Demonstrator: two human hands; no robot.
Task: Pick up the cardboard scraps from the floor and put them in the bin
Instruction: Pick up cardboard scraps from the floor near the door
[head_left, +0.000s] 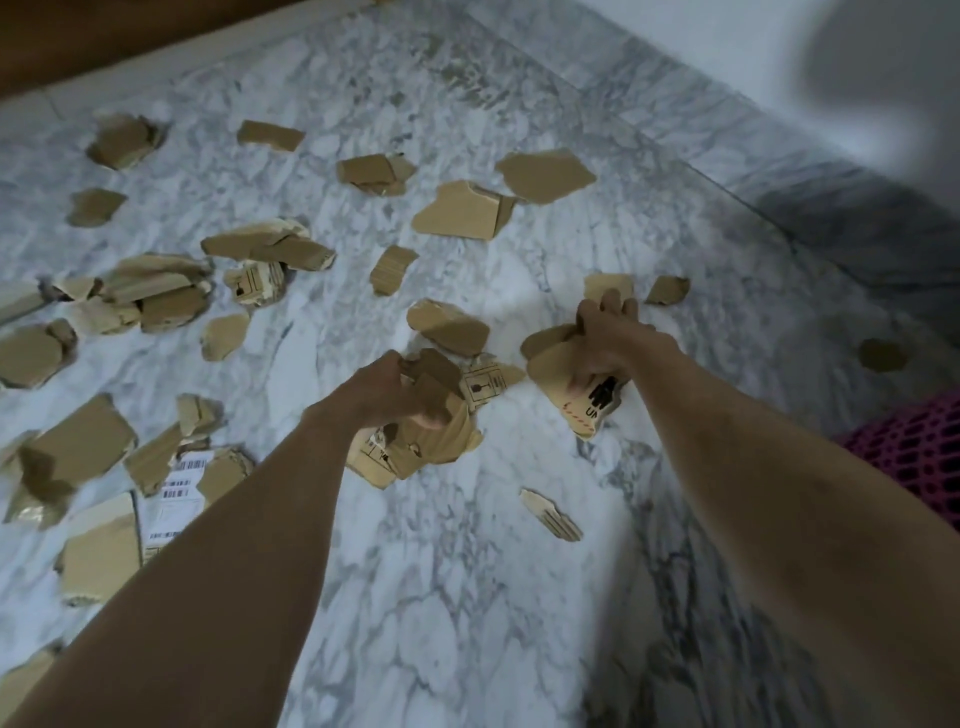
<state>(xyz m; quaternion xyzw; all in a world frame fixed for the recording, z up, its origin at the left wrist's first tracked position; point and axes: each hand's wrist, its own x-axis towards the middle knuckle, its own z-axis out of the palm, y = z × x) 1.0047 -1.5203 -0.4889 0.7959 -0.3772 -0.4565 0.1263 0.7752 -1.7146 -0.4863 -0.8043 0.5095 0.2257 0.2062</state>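
Several torn brown cardboard scraps lie scattered over the white marble floor (441, 597). My left hand (400, 395) is closed around a bunch of scraps (436, 447) near the middle of the view. My right hand (602, 338) grips other scraps, among them one with black print and a red dashed line (576, 410). A pink mesh bin (914, 452) shows partly at the right edge, close beside my right forearm. Loose scraps lie just beyond both hands, such as one (452, 327) between them and a large one (545, 174) farther away.
A small pale scrap (550, 514) lies on the floor between my arms. Scraps with white barcode labels (179, 488) are piled at the left. A marble skirting (779, 145) and wall run along the upper right. A wooden edge (130, 41) borders the far left.
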